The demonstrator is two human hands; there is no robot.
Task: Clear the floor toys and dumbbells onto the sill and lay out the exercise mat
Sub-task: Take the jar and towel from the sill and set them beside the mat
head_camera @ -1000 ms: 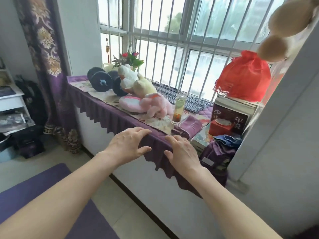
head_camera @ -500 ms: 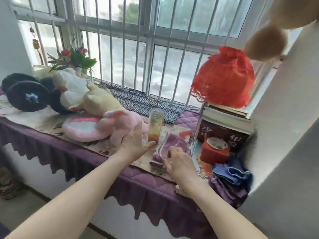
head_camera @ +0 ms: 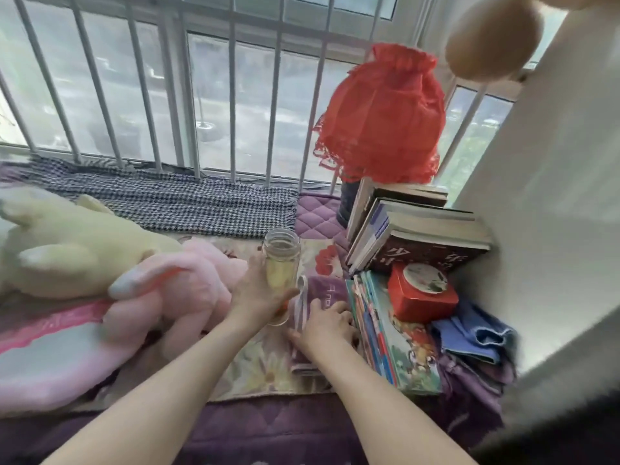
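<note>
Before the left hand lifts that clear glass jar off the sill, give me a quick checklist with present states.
1. Left hand wrapped around the clear glass jar: ok.
2. Jar upright: ok.
3. Jar lidded: not ok, mouth looks open.
4. Right hand resting on the folded purple cloth, clear of jar: ok.
5. Pink plush toy close by the left wrist: not ok.
6. Stacked books apart from jar: ok.
</note>
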